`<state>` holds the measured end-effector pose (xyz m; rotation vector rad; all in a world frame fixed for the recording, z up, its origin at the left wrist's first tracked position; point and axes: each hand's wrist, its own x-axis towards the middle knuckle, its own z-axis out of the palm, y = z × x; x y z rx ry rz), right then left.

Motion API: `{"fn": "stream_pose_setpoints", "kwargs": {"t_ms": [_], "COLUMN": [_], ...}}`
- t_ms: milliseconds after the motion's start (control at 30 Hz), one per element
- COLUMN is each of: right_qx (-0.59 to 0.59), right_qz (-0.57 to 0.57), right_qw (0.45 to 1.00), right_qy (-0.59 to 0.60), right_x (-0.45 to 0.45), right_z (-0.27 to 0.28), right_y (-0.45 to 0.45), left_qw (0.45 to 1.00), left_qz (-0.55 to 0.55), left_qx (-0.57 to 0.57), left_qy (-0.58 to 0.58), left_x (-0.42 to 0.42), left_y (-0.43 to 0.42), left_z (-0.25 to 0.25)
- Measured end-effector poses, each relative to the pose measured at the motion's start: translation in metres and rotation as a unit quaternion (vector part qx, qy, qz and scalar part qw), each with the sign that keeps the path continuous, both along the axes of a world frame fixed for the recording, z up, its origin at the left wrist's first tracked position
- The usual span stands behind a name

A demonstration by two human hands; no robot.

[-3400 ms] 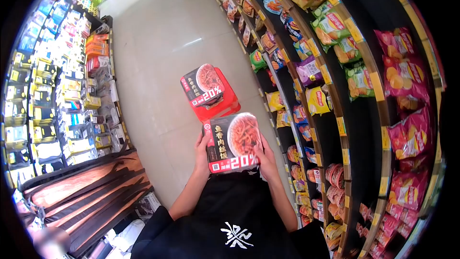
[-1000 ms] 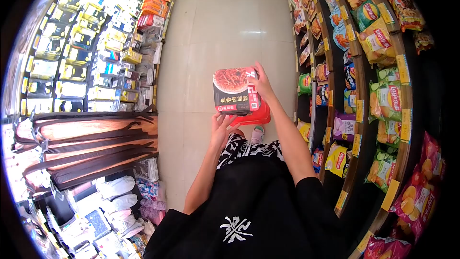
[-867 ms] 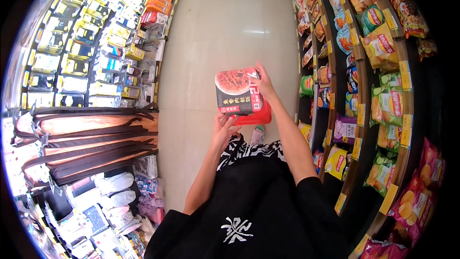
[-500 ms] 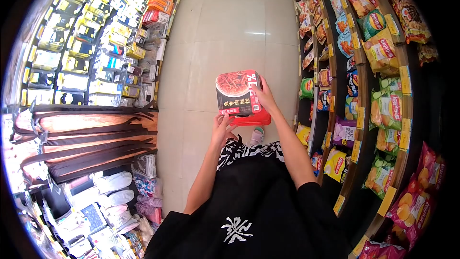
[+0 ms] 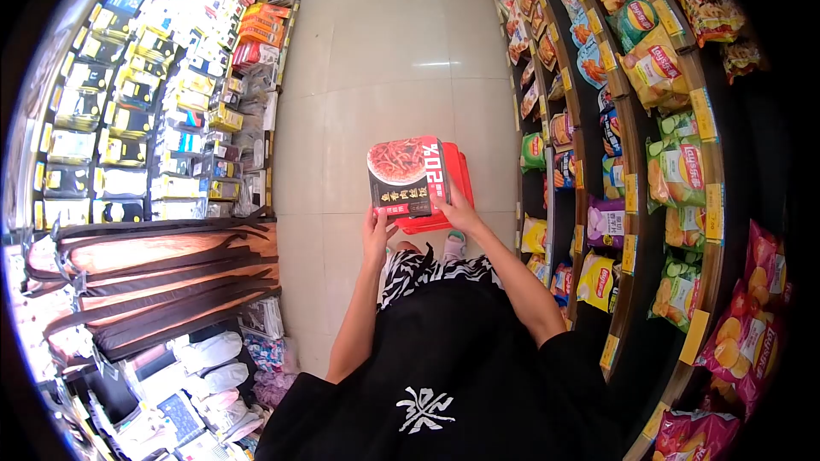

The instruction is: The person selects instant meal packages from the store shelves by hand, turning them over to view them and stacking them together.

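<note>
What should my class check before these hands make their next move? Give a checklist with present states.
1. Left hand on the printed box: ok, at its near left corner.
2. Right hand on the box: ok, at its near right corner.
3. Picture side facing up: ok.
4. Red item beneath fully visible: not ok, the box hides part.
5. Box and red item apart: cannot tell.

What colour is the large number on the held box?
The number on the box is white on red, best seen in the head view.
</note>
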<state>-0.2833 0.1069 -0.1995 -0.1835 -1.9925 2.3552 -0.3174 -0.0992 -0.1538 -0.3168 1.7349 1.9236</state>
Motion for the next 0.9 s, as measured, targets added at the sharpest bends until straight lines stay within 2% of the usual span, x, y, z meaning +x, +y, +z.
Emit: {"fn": "stream_pose_setpoints", "kwargs": {"t_ms": [267,600,800,900], "right_qx": [0.008,0.013,0.03,0.025], "right_qz": [-0.014,-0.002,-0.004,0.005], "right_qw": [0.999,0.996,0.996,0.994], "right_qy": [-0.028,-0.091,-0.088,-0.102], "right_x": [-0.001,0.008,0.011,0.011], "right_z": [-0.012,0.017,0.011,0.014], "right_y": [-0.005,0.003,0.004,0.005], "left_qw": [1.0,1.0,0.996,0.993], "left_qz": [-0.008,0.001,-0.028,-0.04], "left_qx": [-0.014,-0.014,-0.074,-0.112], "left_qy": [-0.012,0.012,0.041,0.02], "left_x": [-0.008,-0.009,-0.008,-0.007], "left_y": [-0.005,-0.002,-0.001,-0.004], "left_z": [-0.012,-0.038,-0.036,-0.037]}}
